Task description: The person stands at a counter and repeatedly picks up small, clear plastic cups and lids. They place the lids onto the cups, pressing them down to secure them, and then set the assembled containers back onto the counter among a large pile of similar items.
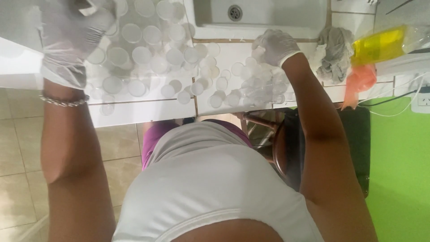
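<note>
Both hands wear thin, milky disposable gloves that wrinkle at the knuckles. The right hand [274, 46] is bunched over a cluster of small clear plastic cups [257, 83], its fingers [264, 50] curled together around something pale and translucent; whether that is one cup or several I cannot tell. The cups just below those fingers are round, glossy and see-through, crowded rim to rim on the white tiled tabletop [148, 112].

The left hand [74, 31] is raised and blurred, and its fingers seem wrapped on a clear, ridged piece of plastic, though the blur keeps me from saying how firmly. A beaded metal bracelet [62, 101] circles that wrist. To the right of those fingers and beneath them lies a wide spread of frosted round lids [143, 56], flat discs of cloudy plastic, some overlapping.

Beyond the right fingers sits a smooth white sink [309, 18] with a metal drain. To their right lie a crumpled grey rag [333, 54], a clear bottle of yellow liquid [380, 45] on its side, and an orange plastic scrap [360, 80].
</note>
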